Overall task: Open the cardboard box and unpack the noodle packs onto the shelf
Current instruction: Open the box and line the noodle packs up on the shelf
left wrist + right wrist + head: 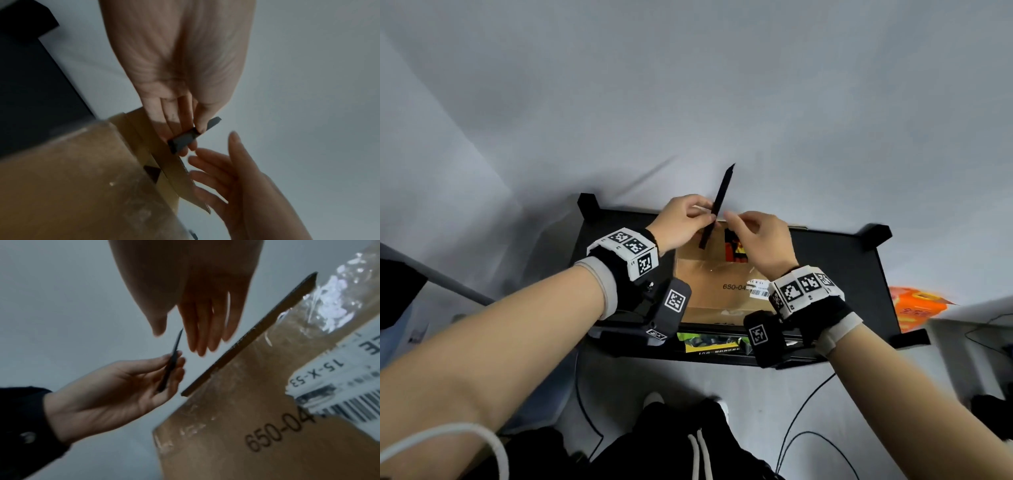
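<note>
Pinching a slim black cutter (715, 209) in your left hand (681, 219), you keep your right hand (760, 240) loose-fingered and empty beside it, above the taped brown cardboard box (709, 284) resting on the black shelf (859, 274).

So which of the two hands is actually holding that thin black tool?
The left hand: its thumb and fingers pinch the black tool over the cardboard box. The right hand holds nothing, its fingers loose beside the tool.
</note>
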The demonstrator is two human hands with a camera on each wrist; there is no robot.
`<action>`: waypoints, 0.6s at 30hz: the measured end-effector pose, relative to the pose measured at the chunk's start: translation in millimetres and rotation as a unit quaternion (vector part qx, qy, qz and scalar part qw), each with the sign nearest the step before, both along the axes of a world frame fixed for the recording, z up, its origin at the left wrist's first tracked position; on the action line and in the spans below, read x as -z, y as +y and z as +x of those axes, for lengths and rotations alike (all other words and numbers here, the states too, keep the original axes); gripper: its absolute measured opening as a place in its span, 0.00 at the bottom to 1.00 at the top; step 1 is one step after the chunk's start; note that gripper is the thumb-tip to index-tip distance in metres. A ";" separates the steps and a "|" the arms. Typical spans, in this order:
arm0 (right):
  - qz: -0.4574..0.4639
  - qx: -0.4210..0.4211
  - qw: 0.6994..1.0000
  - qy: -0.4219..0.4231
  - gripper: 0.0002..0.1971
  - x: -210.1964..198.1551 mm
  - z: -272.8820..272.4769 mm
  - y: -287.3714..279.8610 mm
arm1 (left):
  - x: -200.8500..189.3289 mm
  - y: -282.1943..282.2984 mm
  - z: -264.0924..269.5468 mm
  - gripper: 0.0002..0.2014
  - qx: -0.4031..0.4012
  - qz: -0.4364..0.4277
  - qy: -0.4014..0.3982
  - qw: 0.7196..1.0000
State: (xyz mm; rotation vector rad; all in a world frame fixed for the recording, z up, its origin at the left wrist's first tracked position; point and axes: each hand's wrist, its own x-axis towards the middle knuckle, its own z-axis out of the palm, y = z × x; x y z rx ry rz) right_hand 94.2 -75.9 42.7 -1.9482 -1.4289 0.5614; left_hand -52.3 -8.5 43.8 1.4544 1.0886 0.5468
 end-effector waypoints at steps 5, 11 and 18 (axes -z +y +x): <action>-0.037 -0.010 0.988 0.149 0.16 -0.9 11.9 -4.3 | -1.6 -15.4 26.0 0.06 0.016 0.014 0.007 1.000; -0.037 0.049 0.949 0.308 0.07 -9.6 46.1 -11.5 | -6.8 -28.7 51.8 0.05 0.074 -0.028 -0.017 0.997; 0.037 0.191 0.936 0.294 0.15 1.6 141.2 -23.6 | 12.8 -31.1 51.7 0.20 0.212 0.022 0.203 0.956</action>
